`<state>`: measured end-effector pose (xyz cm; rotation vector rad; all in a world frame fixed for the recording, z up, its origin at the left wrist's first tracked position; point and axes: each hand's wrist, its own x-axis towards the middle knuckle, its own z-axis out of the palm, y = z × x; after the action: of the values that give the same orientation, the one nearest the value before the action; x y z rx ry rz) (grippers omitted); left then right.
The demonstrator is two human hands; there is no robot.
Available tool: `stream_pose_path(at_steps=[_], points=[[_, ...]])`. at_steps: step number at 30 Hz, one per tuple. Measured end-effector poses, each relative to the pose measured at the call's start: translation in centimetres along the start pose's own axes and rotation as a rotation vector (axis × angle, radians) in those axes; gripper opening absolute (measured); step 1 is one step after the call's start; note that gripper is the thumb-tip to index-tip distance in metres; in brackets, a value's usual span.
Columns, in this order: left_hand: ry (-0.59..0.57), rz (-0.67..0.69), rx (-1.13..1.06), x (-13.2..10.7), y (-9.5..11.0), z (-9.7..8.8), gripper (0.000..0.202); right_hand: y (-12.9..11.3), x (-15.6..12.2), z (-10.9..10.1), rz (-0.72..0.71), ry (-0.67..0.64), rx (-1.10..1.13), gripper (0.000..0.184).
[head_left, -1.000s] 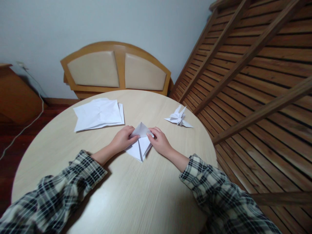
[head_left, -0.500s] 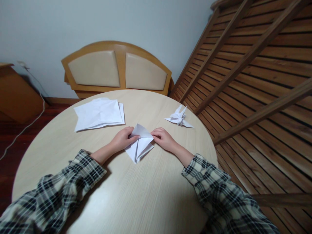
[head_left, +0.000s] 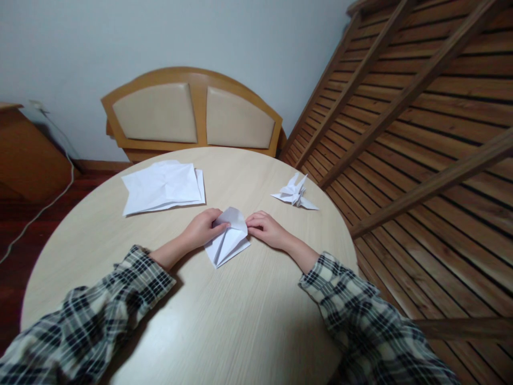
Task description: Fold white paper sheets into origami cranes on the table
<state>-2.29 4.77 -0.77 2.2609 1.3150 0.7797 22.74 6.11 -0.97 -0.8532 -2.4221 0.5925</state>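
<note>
A white folded sheet of paper [head_left: 232, 241] lies between my hands near the middle of the table, its lower point toward me and a loose flap standing at the top. My left hand [head_left: 204, 229] is closed on its left edge, with the thumb pressed over the front fold. At the right corner, my right hand [head_left: 267, 229] pinches the paper's edge between thumb and fingers. Part of the left side is hidden under my left hand. Farther off to the right sits a folded paper crane [head_left: 295, 193].
Several creased white sheets [head_left: 164, 187] lie stacked at the back left of the round wooden table [head_left: 240, 321]. Beyond the table stands a headboard with two padded panels [head_left: 198, 107]. A slatted wooden frame [head_left: 417, 160] leans along the right side.
The right corner of the folded paper has moved slightly left with my right hand, and the top flap now curves inward. The lower point has swung a little left. My left hand stays put.
</note>
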Motion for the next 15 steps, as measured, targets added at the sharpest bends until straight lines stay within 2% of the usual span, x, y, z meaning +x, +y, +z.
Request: stream_pose_path(at_steps=[15], points=[[-0.031,0.073,-0.004,0.21,0.01,0.02,0.023,-0.83,0.1,0.46,0.034,0.042,-0.049,0.007]])
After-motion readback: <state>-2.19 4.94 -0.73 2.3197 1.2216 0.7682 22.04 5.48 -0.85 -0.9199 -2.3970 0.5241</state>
